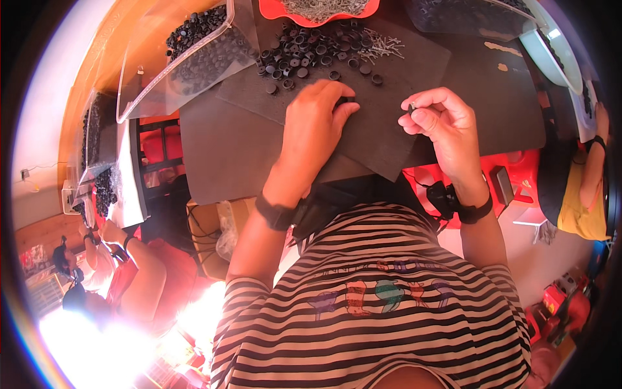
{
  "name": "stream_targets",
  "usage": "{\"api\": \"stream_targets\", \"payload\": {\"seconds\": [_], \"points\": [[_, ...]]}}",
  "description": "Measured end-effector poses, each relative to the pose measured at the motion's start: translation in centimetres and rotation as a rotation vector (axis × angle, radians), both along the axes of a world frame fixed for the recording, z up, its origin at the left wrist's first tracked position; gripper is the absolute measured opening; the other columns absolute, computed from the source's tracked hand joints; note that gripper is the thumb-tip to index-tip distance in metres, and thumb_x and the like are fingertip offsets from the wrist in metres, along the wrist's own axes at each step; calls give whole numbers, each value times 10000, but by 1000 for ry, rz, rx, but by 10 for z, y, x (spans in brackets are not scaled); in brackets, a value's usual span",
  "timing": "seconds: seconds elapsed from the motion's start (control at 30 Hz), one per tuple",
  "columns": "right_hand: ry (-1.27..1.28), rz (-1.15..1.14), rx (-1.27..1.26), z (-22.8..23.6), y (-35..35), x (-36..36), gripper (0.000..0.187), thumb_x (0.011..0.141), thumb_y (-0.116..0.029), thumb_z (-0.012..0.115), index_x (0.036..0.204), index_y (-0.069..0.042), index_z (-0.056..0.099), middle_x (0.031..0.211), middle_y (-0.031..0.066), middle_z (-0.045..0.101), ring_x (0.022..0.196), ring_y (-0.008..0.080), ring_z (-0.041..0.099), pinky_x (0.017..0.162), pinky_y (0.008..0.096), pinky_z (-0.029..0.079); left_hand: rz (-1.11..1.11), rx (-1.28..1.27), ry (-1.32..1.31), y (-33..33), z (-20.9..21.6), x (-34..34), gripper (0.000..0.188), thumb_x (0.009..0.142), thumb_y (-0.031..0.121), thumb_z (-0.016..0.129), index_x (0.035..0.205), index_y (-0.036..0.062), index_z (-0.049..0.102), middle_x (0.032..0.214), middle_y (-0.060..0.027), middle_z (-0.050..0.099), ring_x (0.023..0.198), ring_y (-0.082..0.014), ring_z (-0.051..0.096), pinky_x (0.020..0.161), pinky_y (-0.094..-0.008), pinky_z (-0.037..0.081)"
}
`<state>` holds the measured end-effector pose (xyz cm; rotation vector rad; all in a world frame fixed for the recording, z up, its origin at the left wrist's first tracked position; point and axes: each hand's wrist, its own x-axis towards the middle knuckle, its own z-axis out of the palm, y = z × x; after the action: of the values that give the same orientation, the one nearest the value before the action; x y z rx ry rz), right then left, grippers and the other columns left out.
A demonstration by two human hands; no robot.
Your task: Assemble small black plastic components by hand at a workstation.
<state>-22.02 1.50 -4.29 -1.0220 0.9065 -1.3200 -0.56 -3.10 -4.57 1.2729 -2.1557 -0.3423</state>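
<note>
My left hand (314,123) is low over the dark work surface, its fingers curled round a small black round cap (345,100) that shows between thumb and forefinger. My right hand (448,122) is raised off to the right, thumb and fingertips pinched on a small screw (412,107); its lower part is hidden by the fingers. Just beyond my left hand lies a heap of black round caps (304,52), a few of them scattered toward me. Loose silver screws (383,47) lie at the heap's right side.
A red bowl (267,9) full of screws stands at the far edge. Clear plastic bins (175,68) with black parts are at the left, another (476,23) at the far right. Co-workers' arms (599,123) show at both sides. A red stool (518,170) stands below the table's right part.
</note>
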Motion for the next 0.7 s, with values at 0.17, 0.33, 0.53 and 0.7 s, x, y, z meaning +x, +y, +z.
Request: {"api": "stream_targets", "payload": {"seconds": [0.17,0.33,0.53,0.7], "points": [[44,30,-9,-1,2,5,99,858,24,611,953,39,589,953,128,642,829,182,668,742,269,541,-165,681,758,21,13,-3,143,859,-50,594,999,-23,608,1119,-97,635,920,-127,637,762,-232,496],[21,81,-8,3,4,17,121,843,36,627,960,44,597,960,117,646,856,174,661,752,269,538,-199,744,937,29,10,-7,216,865,-72,571,1076,-28,566,1077,-103,633,939,-148,638,805,-248,506],[83,123,-51,3,4,26,145,827,47,644,967,45,609,955,87,626,895,170,649,795,270,527,-219,766,1010,28,11,-2,200,852,-81,581,1045,-27,572,1041,-98,646,957,-148,636,829,-251,518],[124,90,-168,0,0,30,167,815,56,656,975,47,610,965,76,616,895,152,636,803,266,518,-241,688,974,30,10,-1,245,841,-86,588,1076,-17,575,1062,-99,652,975,-148,631,830,-256,518]]}}
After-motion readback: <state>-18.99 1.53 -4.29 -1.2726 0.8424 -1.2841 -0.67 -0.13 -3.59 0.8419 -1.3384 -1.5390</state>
